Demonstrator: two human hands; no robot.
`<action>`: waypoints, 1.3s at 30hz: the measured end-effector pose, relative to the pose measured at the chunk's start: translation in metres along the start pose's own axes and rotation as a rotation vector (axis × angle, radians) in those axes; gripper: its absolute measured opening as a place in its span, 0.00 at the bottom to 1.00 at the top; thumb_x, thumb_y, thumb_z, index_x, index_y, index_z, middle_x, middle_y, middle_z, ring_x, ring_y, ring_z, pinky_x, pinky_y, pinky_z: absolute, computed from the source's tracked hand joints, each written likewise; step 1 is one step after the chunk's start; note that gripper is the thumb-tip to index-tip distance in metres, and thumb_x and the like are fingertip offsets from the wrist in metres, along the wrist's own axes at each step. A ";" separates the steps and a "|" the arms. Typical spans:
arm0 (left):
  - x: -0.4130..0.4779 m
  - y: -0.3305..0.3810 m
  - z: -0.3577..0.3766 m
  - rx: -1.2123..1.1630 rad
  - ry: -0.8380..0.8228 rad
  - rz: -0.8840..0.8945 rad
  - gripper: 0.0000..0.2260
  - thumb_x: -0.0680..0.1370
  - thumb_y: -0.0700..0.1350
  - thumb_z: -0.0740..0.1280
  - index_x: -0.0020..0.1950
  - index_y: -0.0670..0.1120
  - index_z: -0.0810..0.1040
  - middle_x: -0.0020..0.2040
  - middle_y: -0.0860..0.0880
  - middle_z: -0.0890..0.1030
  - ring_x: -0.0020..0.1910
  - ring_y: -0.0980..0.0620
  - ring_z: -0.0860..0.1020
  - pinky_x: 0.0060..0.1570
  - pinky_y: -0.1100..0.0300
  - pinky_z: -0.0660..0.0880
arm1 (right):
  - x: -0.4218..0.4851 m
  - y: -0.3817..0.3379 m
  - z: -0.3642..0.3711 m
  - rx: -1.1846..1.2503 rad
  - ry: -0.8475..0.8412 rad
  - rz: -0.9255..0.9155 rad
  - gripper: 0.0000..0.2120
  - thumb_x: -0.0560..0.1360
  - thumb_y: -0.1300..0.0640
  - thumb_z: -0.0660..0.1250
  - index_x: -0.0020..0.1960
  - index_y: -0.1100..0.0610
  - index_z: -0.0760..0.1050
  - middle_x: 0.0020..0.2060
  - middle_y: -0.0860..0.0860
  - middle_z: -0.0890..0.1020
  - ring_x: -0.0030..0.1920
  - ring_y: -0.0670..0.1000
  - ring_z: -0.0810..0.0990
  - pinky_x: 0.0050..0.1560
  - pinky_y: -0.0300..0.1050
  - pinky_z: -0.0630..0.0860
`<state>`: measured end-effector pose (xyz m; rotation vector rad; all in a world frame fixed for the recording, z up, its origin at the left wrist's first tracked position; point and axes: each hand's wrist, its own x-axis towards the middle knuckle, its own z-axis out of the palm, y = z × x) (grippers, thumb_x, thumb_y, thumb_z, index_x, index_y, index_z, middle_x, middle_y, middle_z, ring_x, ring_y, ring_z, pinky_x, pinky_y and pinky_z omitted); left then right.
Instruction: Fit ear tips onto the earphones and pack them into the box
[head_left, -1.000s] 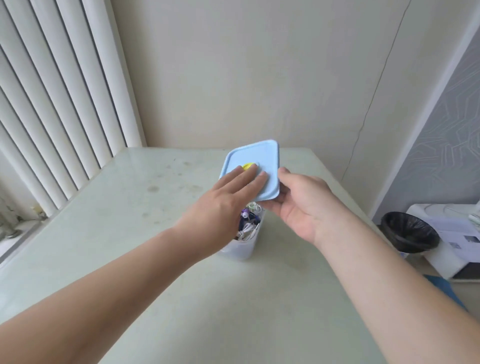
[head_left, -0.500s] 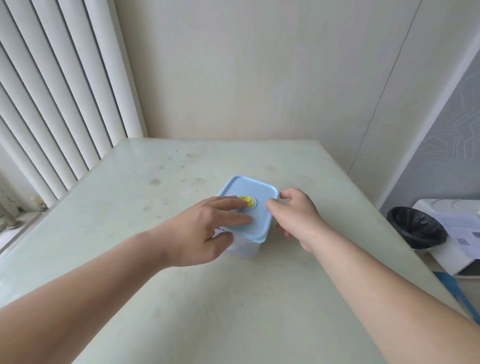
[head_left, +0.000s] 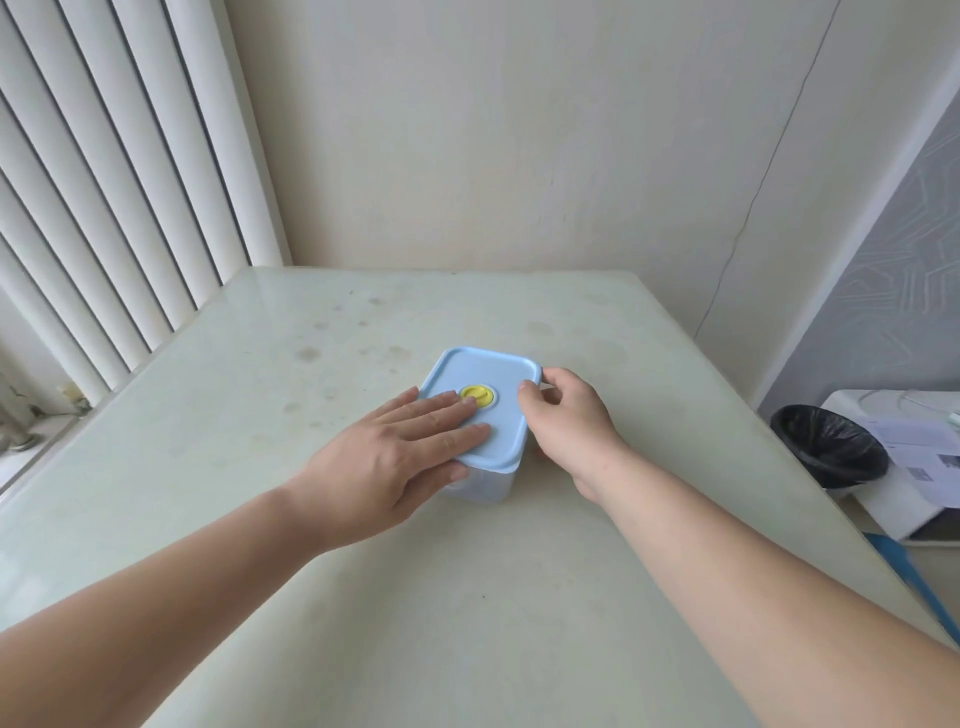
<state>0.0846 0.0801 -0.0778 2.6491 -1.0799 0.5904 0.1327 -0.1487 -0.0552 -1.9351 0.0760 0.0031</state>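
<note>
A clear plastic box (head_left: 485, 486) stands near the middle of the pale table (head_left: 363, 597). Its light blue lid (head_left: 493, 382) with a yellow valve (head_left: 478, 396) lies flat on top of it. My left hand (head_left: 400, 457) presses down on the lid with straight fingers, fingertips reaching the valve. My right hand (head_left: 563, 421) grips the lid's right edge, thumb on top and fingers curled down the side. The earphones inside are hidden under the lid and my hands.
Vertical blinds (head_left: 104, 182) line the left side and a plain wall stands behind the table. Right of the table on the floor sit a black-lined bin (head_left: 826, 447) and a white appliance (head_left: 924, 457) with papers on it.
The lid came down from a raised tilt onto the box. My left hand flattened on top of it and my right hand shifted to the lid's right edge.
</note>
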 end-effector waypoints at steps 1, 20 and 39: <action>-0.002 0.000 0.001 -0.001 0.008 -0.007 0.20 0.87 0.54 0.58 0.78 0.51 0.71 0.81 0.53 0.65 0.80 0.51 0.65 0.76 0.43 0.65 | -0.001 0.000 0.002 0.006 0.004 -0.002 0.09 0.81 0.50 0.62 0.58 0.50 0.77 0.52 0.56 0.83 0.41 0.50 0.77 0.42 0.44 0.73; 0.049 0.022 0.034 0.162 0.177 -0.340 0.16 0.83 0.57 0.60 0.63 0.53 0.82 0.67 0.50 0.82 0.65 0.48 0.80 0.61 0.52 0.76 | 0.002 0.004 0.008 0.101 0.048 0.032 0.12 0.75 0.56 0.61 0.48 0.63 0.79 0.35 0.50 0.72 0.36 0.50 0.67 0.40 0.45 0.63; 0.053 0.004 0.013 0.029 0.007 -0.275 0.21 0.82 0.55 0.55 0.68 0.50 0.80 0.73 0.47 0.76 0.71 0.44 0.75 0.68 0.49 0.70 | -0.009 0.004 0.009 0.179 0.034 0.039 0.16 0.81 0.43 0.63 0.56 0.54 0.81 0.49 0.52 0.86 0.52 0.55 0.83 0.60 0.53 0.80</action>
